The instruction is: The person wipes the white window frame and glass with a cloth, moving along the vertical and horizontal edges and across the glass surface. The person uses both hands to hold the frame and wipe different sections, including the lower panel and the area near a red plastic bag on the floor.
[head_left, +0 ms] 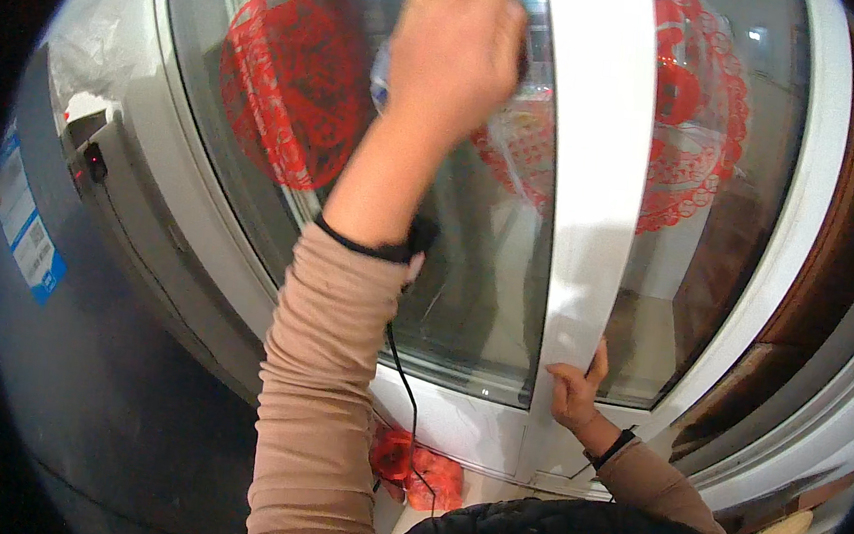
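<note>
My left hand is raised in front of the glass pane of a white-framed door, its back toward me. Its fingers look closed; a bit of blue and white shows beside it, but what they hold is hidden. Lower right, my right hand grips the edge of the white door frame, thumb and finger on either side. Round red paper-cut decorations show on the glass, one more right of the frame upright. Both arms wear tan sleeves and a black band at the wrist.
A dark grey appliance with a blue-and-white label fills the left side. A black cable hangs below my left arm. Red bags lie on the floor near the door's foot. Brown panelling stands at right.
</note>
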`<state>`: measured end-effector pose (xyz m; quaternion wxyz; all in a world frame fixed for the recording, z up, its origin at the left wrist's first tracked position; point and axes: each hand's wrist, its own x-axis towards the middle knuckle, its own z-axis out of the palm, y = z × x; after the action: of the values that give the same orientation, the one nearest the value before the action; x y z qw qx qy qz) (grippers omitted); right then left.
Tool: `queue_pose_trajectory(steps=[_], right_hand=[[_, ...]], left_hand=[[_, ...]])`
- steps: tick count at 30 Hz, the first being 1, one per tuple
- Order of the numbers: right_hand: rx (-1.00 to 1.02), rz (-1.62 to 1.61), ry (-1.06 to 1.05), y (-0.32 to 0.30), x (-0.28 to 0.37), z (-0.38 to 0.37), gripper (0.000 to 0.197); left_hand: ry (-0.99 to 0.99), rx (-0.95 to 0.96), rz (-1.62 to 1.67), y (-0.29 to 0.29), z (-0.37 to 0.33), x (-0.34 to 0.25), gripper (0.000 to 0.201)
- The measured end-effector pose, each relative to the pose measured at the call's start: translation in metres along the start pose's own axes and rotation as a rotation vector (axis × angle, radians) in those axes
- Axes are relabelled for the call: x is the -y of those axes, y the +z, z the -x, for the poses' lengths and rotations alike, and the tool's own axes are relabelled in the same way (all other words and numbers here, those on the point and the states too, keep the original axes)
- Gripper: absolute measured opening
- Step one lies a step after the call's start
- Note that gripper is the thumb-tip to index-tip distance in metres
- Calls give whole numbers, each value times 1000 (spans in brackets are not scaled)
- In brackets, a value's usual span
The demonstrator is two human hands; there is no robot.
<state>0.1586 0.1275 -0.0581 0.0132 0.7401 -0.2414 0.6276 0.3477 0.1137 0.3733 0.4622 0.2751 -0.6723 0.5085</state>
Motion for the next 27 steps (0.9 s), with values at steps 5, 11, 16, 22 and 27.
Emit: queue_pose_trajectory(steps=[5,11,16,22,27], right_hand=[[16,-50,-41,-1,-4,-2,30],[13,-87,-66,-3,-5,-5,29],[30,-50,-60,-5,-8,-9,36],[-17,-163,-86,-6,-9,-17,37],[-27,-130,-43,-4,-14,-6,32]], left_hand=[[-87,-173,-98,13,-6,-13,47],[-150,10,14,16,111,-65,54],[-103,231,112,-2,255,-102,49],[8,250,126,-14,254,-53,44],[-313,-15,-9,9,195,-14,56]])
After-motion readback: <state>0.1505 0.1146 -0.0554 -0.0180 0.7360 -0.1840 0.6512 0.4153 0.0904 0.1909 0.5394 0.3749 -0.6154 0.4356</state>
